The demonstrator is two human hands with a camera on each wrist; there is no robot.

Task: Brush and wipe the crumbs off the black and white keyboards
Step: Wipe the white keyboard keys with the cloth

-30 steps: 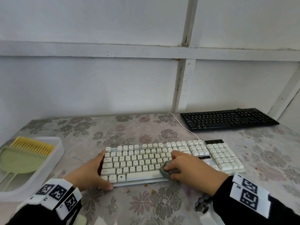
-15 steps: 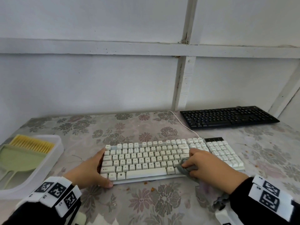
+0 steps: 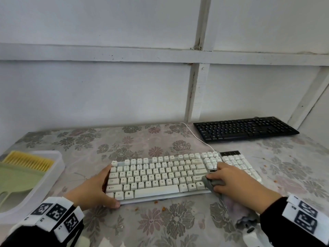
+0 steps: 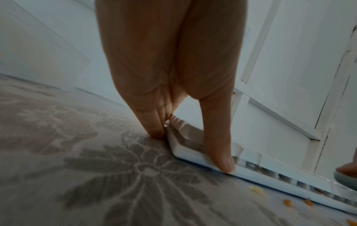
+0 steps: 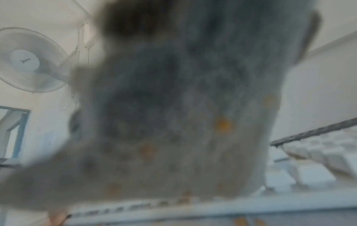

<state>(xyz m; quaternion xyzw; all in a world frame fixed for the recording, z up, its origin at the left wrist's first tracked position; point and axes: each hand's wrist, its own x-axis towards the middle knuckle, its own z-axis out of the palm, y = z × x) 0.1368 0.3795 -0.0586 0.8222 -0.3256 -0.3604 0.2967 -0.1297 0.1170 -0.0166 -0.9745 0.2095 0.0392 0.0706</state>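
Observation:
The white keyboard (image 3: 160, 175) lies across the near middle of the flowered table. My left hand (image 3: 105, 189) braces its left end, straight fingers against the side and the thumb (image 4: 218, 145) along the front edge. My right hand (image 3: 224, 177) grips a bunched grey cloth (image 3: 212, 183) and presses it on the keys at the right end of the main block. In the right wrist view the cloth (image 5: 183, 107) fills the frame, with orange crumbs (image 5: 223, 125) stuck to it. More crumbs (image 3: 162, 208) lie in front of the keyboard. The black keyboard (image 3: 245, 128) sits at the back right.
A white tray (image 3: 53, 175) at the left edge holds a green dustpan (image 3: 16, 179) and a yellow brush (image 3: 28, 160). The white keyboard's cable (image 3: 195, 136) runs toward the wall past the black keyboard. Scattered crumbs (image 3: 265, 165) lie right of the white keyboard.
My right hand has slid the cloth rightward along the lower key rows, from the keyboard's middle to the right end of the main block. The left hand has stayed in place.

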